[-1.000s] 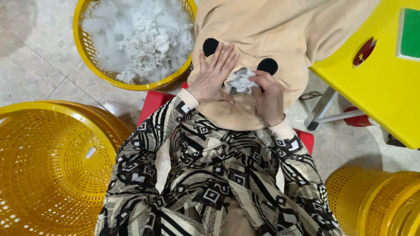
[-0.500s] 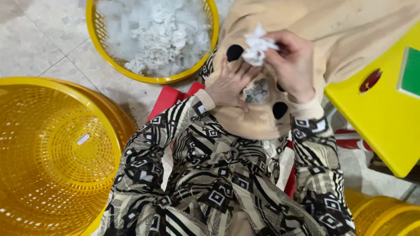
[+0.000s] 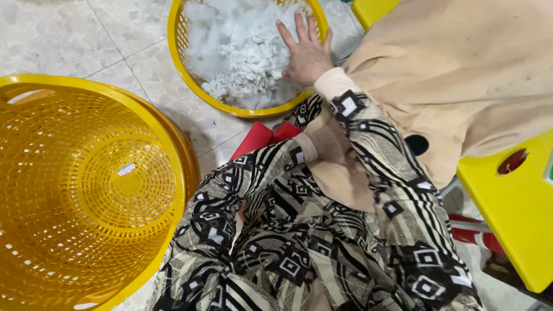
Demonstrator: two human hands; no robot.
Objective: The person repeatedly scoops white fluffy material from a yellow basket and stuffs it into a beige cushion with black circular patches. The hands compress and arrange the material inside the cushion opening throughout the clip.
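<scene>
While the right hand (image 3: pixel 308 52) lies spread open, fingers splayed, on the white stuffing (image 3: pixel 245 55) in the yellow basket (image 3: pixel 178 63), the left hand (image 3: pixel 331 144) rests on beige fabric (image 3: pixel 461 80), mostly hidden; grip unclear.

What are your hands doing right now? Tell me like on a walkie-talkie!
Right hand open, flat on white stuffing in yellow basket. Left hand on beige plush in lap, half hidden by sleeve. Nothing blocking the basket.
</scene>
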